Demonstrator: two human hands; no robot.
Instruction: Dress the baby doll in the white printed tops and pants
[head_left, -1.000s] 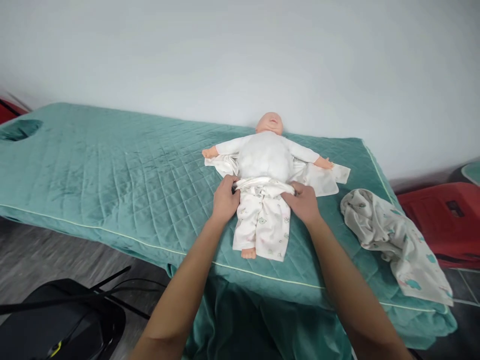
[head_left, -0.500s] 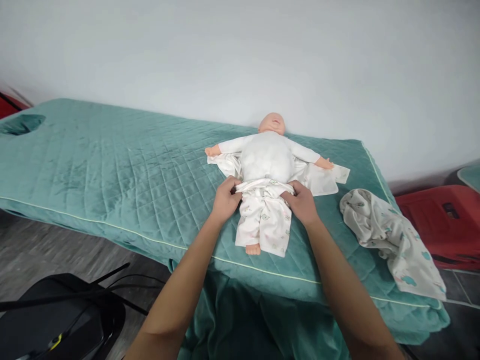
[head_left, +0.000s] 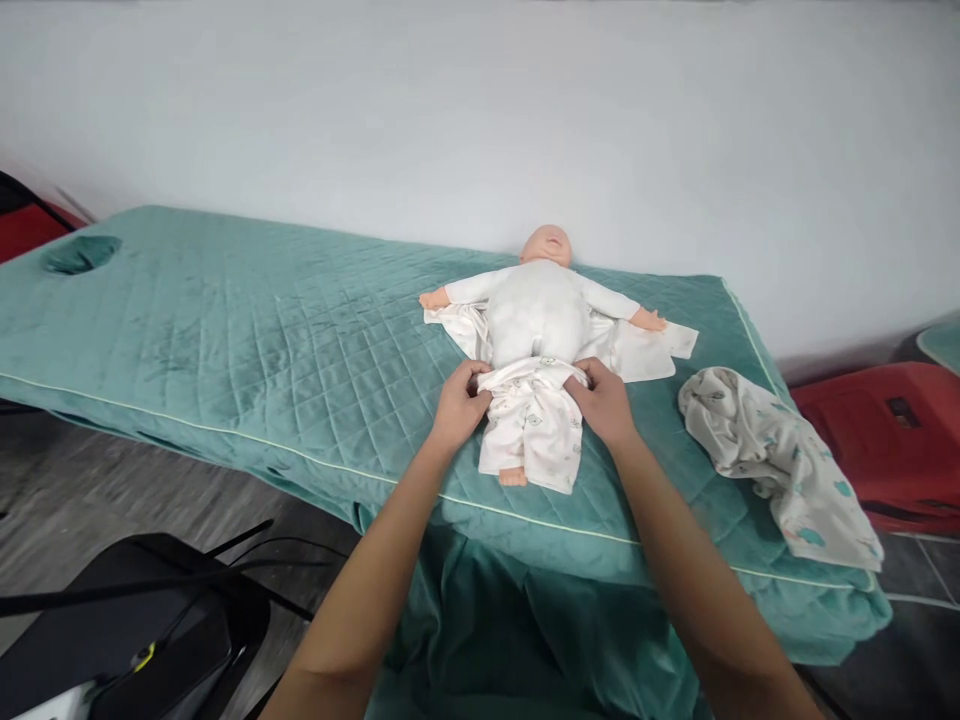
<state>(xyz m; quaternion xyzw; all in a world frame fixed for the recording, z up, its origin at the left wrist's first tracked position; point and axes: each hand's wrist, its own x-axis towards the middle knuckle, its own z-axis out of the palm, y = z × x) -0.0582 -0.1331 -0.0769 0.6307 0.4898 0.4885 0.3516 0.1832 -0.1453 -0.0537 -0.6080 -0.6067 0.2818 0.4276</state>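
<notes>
A baby doll [head_left: 538, 310] with a white cloth body lies on its back, arms spread, head toward the wall. White printed baby pants [head_left: 531, 430] cover its legs, the waistband bunched at the hips. One foot [head_left: 513, 477] shows below a pant leg; the other is hidden. My left hand [head_left: 461, 402] pinches the waistband at the left side. On the opposite side my right hand [head_left: 604, 400] grips the same waistband, thumb tucked at its edge. An opened white garment [head_left: 637, 350] lies under the doll's back and arms.
A crumpled printed cloth [head_left: 780, 460] lies at the right end of the green quilted bed [head_left: 315, 350]. The bed has a hole at its far left. Red chairs stand beyond both ends; a black seat [head_left: 142, 600] with cables is at lower left.
The waistband sits slightly lower, baring a little more of the doll's lower belly. Both hands keep their hold. The camera view has shifted slightly.
</notes>
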